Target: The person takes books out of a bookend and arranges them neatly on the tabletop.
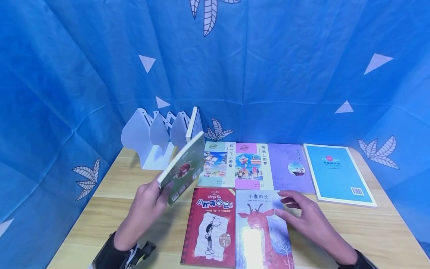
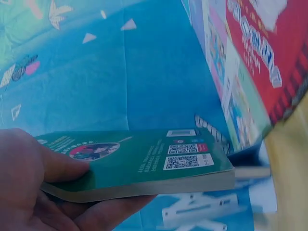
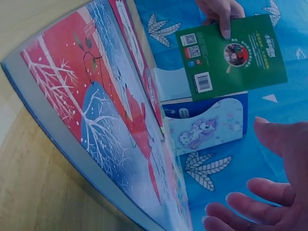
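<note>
My left hand (image 1: 147, 207) grips a green book (image 1: 186, 168) by its near edge, thumb on the cover and fingers beneath, as the left wrist view shows. The book is held tilted above the table, close to a white book rack (image 1: 158, 149). A blue book (image 1: 194, 123) stands upright at the rack's right end. My right hand (image 1: 307, 215), fingers spread and slightly bent, hovers over the right edge of a deer-cover book (image 1: 258, 231) and holds nothing. In the right wrist view the green book (image 3: 236, 57) shows its back cover with codes.
Left of the deer book lies a red comic diary (image 1: 209, 228). Behind them lie a green-edged book (image 1: 216, 164), a pink-edged book (image 1: 252, 166), a purple book (image 1: 291, 168) and a turquoise book (image 1: 339, 173). Blue patterned cloth (image 1: 268, 74) hangs around the wooden table (image 1: 349, 239).
</note>
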A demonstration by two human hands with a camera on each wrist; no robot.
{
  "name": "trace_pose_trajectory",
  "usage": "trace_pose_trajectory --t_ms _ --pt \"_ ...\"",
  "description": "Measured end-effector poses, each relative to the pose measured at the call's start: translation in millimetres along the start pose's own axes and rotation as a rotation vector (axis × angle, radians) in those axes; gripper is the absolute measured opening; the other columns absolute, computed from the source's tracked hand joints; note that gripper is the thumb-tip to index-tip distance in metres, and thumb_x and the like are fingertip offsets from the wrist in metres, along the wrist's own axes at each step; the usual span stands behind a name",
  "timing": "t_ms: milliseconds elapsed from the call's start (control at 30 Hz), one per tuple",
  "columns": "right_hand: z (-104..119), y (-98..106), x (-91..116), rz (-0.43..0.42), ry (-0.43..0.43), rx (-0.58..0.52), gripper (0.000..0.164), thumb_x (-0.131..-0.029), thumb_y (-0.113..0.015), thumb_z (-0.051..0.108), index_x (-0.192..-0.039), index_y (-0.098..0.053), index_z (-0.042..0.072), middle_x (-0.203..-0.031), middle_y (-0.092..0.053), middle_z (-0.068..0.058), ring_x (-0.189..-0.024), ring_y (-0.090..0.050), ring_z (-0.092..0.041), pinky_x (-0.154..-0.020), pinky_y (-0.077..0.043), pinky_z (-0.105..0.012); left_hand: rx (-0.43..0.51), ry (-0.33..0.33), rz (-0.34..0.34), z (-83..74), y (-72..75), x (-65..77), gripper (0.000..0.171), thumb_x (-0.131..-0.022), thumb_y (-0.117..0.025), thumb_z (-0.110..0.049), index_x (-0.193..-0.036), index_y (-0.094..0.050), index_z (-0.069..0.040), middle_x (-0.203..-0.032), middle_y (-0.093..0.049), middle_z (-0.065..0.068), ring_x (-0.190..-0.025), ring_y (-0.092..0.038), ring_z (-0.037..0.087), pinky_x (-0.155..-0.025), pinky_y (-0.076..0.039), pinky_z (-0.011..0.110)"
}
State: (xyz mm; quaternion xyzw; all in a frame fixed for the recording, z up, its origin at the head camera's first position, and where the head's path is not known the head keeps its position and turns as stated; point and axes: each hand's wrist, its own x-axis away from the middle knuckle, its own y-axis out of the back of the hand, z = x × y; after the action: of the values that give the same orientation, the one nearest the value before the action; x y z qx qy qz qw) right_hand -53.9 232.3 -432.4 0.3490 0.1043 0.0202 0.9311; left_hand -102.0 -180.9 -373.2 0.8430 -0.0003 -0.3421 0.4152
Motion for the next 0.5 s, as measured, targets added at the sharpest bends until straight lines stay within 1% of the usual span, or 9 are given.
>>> trace_pose_trajectory --t_ms 167,333,433,500 --pt "4 1 -1 0.019 -0.01 -0.018 0.054 -0.091 -0.081 0.03 -0.135 -0.062 0.007 -0.129 -0.071 -0.013 -0.107 -0.074 -0.026 -0.089 -0.066 -0.035 0.069 0.006 0.104 -10.6 -8.8 -0.2 0.042 -0.091 -0.067 0.012 -0.131 -0.062 0.003 -0.114 -0.076 0.026 -0.098 -0.078 0.042 -0.071 -0.067 0.039" --pt "6 -1 -2 0.016 0.022 -0.03 0.056 -0.09 -0.082 0.027 -0.138 -0.059 0.007 -0.133 -0.069 -0.013 -0.109 -0.074 -0.026 -0.091 -0.065 -0.033 0.141 -0.003 0.18 -21.7 -17.2 0.2 0.043 -0.092 -0.066 0.012 -0.134 -0.063 0.0 -0.119 -0.076 0.023 -0.102 -0.077 0.038 -0.075 -0.067 0.032" --pt "10 -1 -3 0.019 0.029 -0.056 0.057 -0.09 -0.082 0.025 -0.139 -0.058 0.009 -0.135 -0.068 -0.012 -0.112 -0.073 -0.025 -0.094 -0.064 -0.031 0.171 0.002 0.226 -28.9 -22.3 0.2 0.043 -0.094 -0.066 0.009 -0.134 -0.063 -0.004 -0.12 -0.076 0.02 -0.103 -0.078 0.034 -0.078 -0.067 0.032" --pt "12 -2 -3 0.021 0.027 -0.066 0.057 -0.09 -0.082 0.024 -0.14 -0.057 0.011 -0.137 -0.068 -0.011 -0.114 -0.072 -0.024 -0.097 -0.063 -0.029 0.185 0.017 0.25 -34.2 -24.7 0.3 0.042 -0.094 -0.066 0.007 -0.134 -0.064 -0.006 -0.121 -0.077 0.017 -0.104 -0.078 0.032 -0.08 -0.067 0.034"
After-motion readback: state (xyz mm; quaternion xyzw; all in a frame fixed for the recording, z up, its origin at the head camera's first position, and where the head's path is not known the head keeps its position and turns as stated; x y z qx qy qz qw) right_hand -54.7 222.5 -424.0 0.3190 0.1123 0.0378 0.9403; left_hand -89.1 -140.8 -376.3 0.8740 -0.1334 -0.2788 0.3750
